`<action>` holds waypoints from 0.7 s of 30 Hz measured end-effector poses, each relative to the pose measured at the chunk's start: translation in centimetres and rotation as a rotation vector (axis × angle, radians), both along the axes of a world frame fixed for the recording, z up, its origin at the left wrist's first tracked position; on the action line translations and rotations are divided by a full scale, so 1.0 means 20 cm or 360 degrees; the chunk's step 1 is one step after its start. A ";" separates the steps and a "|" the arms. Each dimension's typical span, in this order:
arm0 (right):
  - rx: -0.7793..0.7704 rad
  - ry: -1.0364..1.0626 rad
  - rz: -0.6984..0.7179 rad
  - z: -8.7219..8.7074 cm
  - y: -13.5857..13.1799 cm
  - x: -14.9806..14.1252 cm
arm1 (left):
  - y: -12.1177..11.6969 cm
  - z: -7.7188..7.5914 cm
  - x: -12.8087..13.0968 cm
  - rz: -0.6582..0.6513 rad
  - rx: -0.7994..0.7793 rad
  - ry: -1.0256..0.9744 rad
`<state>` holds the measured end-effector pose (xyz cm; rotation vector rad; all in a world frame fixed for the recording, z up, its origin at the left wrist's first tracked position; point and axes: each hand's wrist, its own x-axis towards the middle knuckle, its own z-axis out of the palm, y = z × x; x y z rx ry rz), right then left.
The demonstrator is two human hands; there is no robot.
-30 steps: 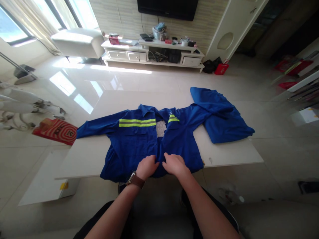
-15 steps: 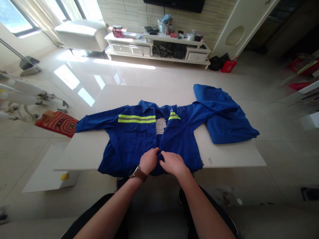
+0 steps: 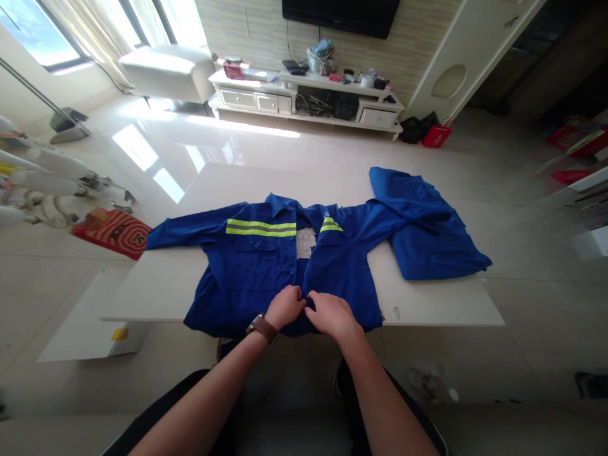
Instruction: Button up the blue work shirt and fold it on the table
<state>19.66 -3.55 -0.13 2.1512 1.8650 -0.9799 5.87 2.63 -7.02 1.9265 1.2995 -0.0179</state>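
Note:
A blue work jacket [image 3: 251,266] with yellow-green reflective bands lies spread on the white table [image 3: 427,304], its collar away from me. The front is partly open, and a whitish patch shows through the gap. My left hand [image 3: 285,306], with a brown-strapped watch on the wrist, is closed on the left front edge near the hem. Beside it, my right hand [image 3: 332,313] pinches the right front edge. The fingertips of both hands nearly meet, and the exact bit of cloth between them is hidden. One jacket sleeve runs left; the other reaches a second blue garment.
The second blue garment [image 3: 422,234] lies bunched at the table's right end. A red patterned bag [image 3: 114,233] stands by the left end. Farther off are a white TV cabinet [image 3: 256,100], a pale ottoman [image 3: 168,73] and a red bag [image 3: 436,135].
The camera view has shifted slightly, so the room sits a little lower and to the right. Both hands stay at the jacket's front edges with hardly any movement.

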 end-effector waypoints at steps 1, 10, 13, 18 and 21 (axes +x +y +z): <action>-0.0004 0.0004 -0.0004 0.00 0.00 0.00 | 0.01 0.00 0.00 0.0079 -0.0096 -0.0171; 0.0114 -0.0041 -0.0049 0.00 0.02 -0.01 | 0.05 0.04 0.02 0.0899 -0.0708 -0.1266; 0.0174 -0.0071 -0.0115 0.00 0.04 -0.03 | 0.05 0.10 0.03 0.0934 -0.0780 -0.1375; 0.0221 -0.0138 -0.0138 0.02 0.04 -0.03 | 0.05 0.16 0.02 0.0902 -0.0830 -0.1407; 0.0267 -0.0136 -0.0160 0.02 0.03 -0.02 | 0.06 0.15 0.01 0.0898 -0.0926 -0.1424</action>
